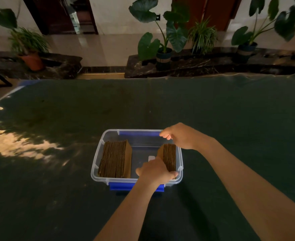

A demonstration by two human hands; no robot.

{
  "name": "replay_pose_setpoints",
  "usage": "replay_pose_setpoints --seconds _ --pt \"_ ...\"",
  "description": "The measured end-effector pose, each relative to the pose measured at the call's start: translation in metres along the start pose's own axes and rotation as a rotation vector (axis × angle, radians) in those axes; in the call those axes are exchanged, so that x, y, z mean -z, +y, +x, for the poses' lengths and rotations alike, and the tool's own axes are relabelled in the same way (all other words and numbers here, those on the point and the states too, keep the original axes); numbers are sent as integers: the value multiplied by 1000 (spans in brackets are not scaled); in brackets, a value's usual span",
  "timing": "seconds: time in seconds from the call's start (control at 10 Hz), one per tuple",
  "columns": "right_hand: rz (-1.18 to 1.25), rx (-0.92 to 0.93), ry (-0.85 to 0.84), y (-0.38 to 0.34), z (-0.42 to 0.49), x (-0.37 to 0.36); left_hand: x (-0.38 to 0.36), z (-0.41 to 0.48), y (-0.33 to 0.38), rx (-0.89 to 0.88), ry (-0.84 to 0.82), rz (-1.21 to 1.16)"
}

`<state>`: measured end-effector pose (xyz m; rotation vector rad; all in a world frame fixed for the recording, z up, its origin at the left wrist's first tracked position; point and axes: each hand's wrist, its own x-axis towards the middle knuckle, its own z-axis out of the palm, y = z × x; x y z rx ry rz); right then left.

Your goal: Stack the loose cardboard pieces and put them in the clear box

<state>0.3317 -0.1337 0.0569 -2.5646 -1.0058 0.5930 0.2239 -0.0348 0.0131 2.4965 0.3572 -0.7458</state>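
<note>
A clear plastic box (98,153) with blue latches stands on the dark green table. Inside, on its left side, a thick stack of brown cardboard pieces (115,159) stands on edge. A second, thinner stack of cardboard pieces (169,156) stands on edge against the box's right wall. My left hand (156,171) grips the near end of this right stack, thumb over its near edge. My right hand (179,136) is curled at the far end of the same stack, near the box's far right corner; its exact contact is hidden.
The dark green table cover (56,188) spreads wide around the box, with sunlit patches at the left. Beyond the far table edge are potted plants (164,42) on a dark stone ledge, an orange pot (32,60) and doorways.
</note>
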Motion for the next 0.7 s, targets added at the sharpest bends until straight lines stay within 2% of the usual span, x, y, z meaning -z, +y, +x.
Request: replay_pose_setpoints --seconds 0.1,0.3,0.4,0.5,0.6,0.7 --pt "98 5 107 7 -12 3 -1 1 -3 -4 20 51" --pt "238 -45 210 15 -28 6 2 -3 -6 -24 54 81" --pt "402 -63 295 19 -46 10 17 -16 -5 -72 189 -4" --pt "650 -82 297 18 -61 19 39 -29 0 -97 357 -200" --pt "955 -115 69 9 -81 58 101 -59 1 -268 12 -764" --pt "737 -154 -112 -3 -95 86 135 -91 -2 -475 -353 -742"
